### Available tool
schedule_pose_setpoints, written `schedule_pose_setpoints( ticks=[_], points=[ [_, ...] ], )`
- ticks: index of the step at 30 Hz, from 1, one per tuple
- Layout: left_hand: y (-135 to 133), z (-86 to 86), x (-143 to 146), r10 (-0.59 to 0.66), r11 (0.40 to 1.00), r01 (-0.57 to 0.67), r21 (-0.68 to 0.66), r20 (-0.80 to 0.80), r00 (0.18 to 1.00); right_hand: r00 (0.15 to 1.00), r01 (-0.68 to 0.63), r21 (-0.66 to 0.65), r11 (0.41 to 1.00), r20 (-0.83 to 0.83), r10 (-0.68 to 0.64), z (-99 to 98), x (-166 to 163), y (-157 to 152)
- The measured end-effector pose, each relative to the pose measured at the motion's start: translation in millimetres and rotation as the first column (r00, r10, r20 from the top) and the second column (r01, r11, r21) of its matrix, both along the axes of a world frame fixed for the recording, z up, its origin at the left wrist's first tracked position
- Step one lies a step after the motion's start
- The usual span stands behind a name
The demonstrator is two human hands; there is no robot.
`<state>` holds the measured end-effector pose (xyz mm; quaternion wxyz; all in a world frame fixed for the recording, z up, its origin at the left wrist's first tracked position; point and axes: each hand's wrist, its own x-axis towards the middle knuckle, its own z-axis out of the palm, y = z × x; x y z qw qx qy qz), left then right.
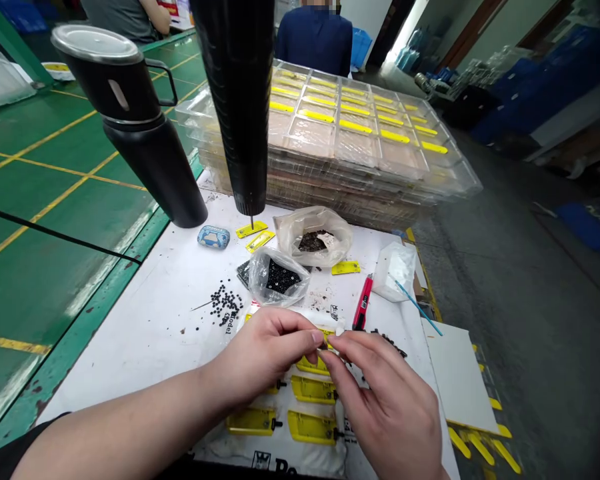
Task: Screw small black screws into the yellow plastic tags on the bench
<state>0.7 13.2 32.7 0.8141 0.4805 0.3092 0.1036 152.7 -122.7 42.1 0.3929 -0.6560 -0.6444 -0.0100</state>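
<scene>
Near table edge (423, 341), right hand (387, 393) beside yellow pieces (313, 389).

There are two foreground hands (267, 347) (390, 397), one cutter (363, 305), one flask (153, 167).

White tabletop (125, 337) lies open at left of frame, a lane between the worker's left forearm (140, 420), lower left, and the black bottle (153, 167), upper left. Hanging black tool (240, 107) blocks top centre, tray stack (330, 181) walled up behind it; two plastic bags (287, 235) crowd mid-frame, red cutter (363, 303) narrowing the gap right of centre.
</scene>
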Motion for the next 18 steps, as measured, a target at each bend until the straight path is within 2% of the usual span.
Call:
schedule_pose_setpoints(
  ticks=[4,7,8,9,10,11,12,13,14,15,16,18],
  points=[
    [2,-1.3,-1,-0.017,1.000,0.017,-0.002,-0.041,0.999,0.999,-0.041,-0.010,0.999,0.020,0.041,-3.4,5,1],
    [4,0.8,-4,-0.082,0.996,0.084,0.020,-0.060,0.995,0.997,-0.080,-0.047,0.996,0.014,0.081,-7.2,15,2],
    [5,1.6,-4,-0.107,0.991,0.112,0.076,-0.066,0.992,0.996,-0.083,-0.065,0.994,0.006,0.083,-8.3,20,1],
    [7,1.8,-5,-0.118,0.975,0.131,0.177,-0.080,0.990,0.997,-0.073,-0.079,0.994,0.002,0.074,-9.3,26,0],
    [8,1.0,-5,-0.111,0.936,0.138,0.323,-0.099,0.989,0.998,-0.059,-0.093,0.994,0.007,0.059,-10.3,33,-1],
    [9,-0.9,-5,-0.084,0.855,0.134,0.502,-0.119,0.989,0.999,-0.044,-0.111,0.993,0.021,0.046,-11.6,42,-2],
    [10,-4.1,-5,-0.049,0.721,0.133,0.680,-0.141,0.989,0.998,-0.037,-0.137,0.990,0.046,0.044,-13.2,50,-4],
    [11,-8.2,-4,-0.015,0.555,0.147,0.819,-0.167,0.986,0.995,-0.042,-0.170,0.985,0.078,0.056,-15.4,58,-6],
    [11,-12.9,-2,0.004,0.390,0.181,0.903,-0.198,0.980,0.991,-0.057,-0.210,0.976,0.108,0.081,-18.0,65,-8],
    [11,-17.6,-1,0.009,0.254,0.227,0.940,-0.236,0.972,0.985,-0.074,-0.252,0.965,0.135,0.111,-21.0,70,-9],
    [10,-22.0,1,0.008,0.153,0.275,0.949,-0.279,0.960,0.977,-0.086,-0.289,0.954,0.161,0.136,-24.3,75,-11],
    [8,-28.3,6,0.001,0.028,0.347,0.938,-0.347,0.938,0.966,-0.086,-0.324,0.942,0.204,0.159,-31.2,79,-13]
  ],
)
